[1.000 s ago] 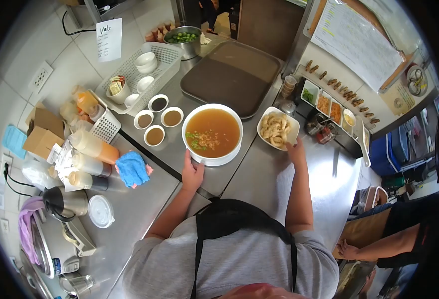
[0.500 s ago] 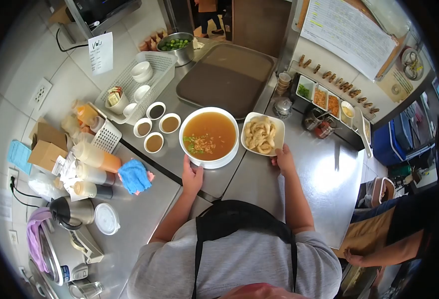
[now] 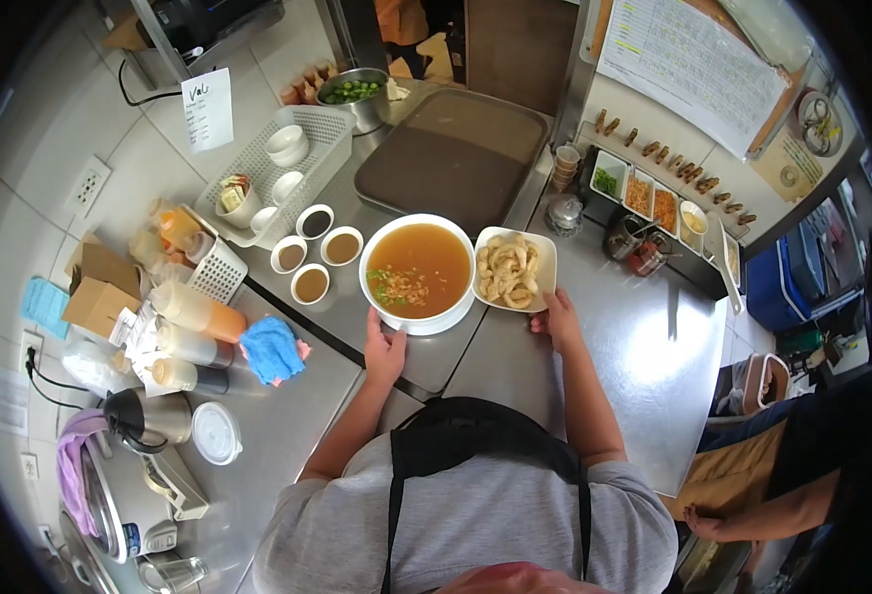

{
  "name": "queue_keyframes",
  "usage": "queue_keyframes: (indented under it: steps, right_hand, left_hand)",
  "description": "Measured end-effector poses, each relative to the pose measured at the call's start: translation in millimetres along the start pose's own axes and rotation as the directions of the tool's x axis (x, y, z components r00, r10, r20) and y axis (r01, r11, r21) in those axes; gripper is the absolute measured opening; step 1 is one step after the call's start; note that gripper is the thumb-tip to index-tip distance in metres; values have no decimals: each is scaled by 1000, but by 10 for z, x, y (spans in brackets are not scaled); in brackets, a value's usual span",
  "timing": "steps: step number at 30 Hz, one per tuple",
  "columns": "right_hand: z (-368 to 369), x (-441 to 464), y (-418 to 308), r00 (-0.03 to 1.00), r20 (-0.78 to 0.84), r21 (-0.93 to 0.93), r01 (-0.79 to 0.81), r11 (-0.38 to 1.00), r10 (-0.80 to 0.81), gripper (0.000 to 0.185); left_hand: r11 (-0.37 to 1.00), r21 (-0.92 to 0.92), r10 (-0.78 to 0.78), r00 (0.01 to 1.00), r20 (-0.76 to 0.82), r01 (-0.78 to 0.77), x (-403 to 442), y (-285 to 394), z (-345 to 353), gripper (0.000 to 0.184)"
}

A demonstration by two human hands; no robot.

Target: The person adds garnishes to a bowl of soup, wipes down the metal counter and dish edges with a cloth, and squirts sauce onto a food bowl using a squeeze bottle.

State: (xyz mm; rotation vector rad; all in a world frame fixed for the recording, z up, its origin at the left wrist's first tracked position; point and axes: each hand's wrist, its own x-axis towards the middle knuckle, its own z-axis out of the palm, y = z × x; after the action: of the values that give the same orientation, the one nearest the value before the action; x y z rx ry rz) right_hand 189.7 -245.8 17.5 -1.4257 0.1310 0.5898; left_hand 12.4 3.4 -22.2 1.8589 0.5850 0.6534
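Large round white bowl (image 3: 436, 325) of amber-brown broth (image 3: 421, 252): stands at the centre of the brushed steel counter (image 3: 644, 396), near the person. Left hand (image 3: 384, 348) is at its near-left side, fingers against the wall; whether they grip under it or merely rest there, cannot tell. Right hand (image 3: 558, 322) holds a squarish white dish (image 3: 547, 269) by its near-right corner, grip narrow. Dish sits just to the right of the bowl, edges meeting in this view; contact between the 2, and whether the dish is lifted, cannot be told.

Step in hand (judged): steadying the bowl while placing the dish close alongside. Next move (judged): calls for a level, slow right hand, so that the dish does not knock the bowl; any shift of the bowl wants support on 2 sides, as the liquid could slop.

Appearance: broth fills the bowl broadly, surface smooth. Chopped green garnish (image 3: 387, 287) and light-brown crisp bits (image 3: 417, 289) gather toward the near-left. Dish carries a heap of pale, curled, puffy pieces (image 3: 508, 271). Beyond the bowl lies a dark brown rectangular tray (image 3: 446, 148); to the left, 4 small round white cups (image 3: 311, 301) of brown and dark liquids.
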Motion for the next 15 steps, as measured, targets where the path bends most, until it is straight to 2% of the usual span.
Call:
queue_keyframes:
  steps: [2, 4, 8, 11, 15]
  right_hand:
    - [-8, -29, -6, 1000, -3, 42, -8, 999, 8, 34]
    - [-30, -53, -2, 1000, -9, 68, -7, 998, 7, 38]
    - [-105, -11, 74, 998, 58, 101, 9, 995, -15, 42]
    - [-128, 12, 130, 995, 87, 74, 48, 996, -54, 44]
    - [-122, -36, 80, 992, 117, 82, 48, 995, -57, 44]
  left_hand:
    - [1000, -23, -12, 1000, 20, 13, 4, 8, -7, 68]
    - [991, -125, -48, 998, 39, 52, -4, 113, -15, 68]
    - [961, -235, -118, 985, 123, 144, 40, 101, -43, 68]
    - [815, -488, -256, 950, 180, 312, 54, 212, -115, 67]
    - [744, -568, -298, 935, 191, 353, 101, 203, -109, 66]
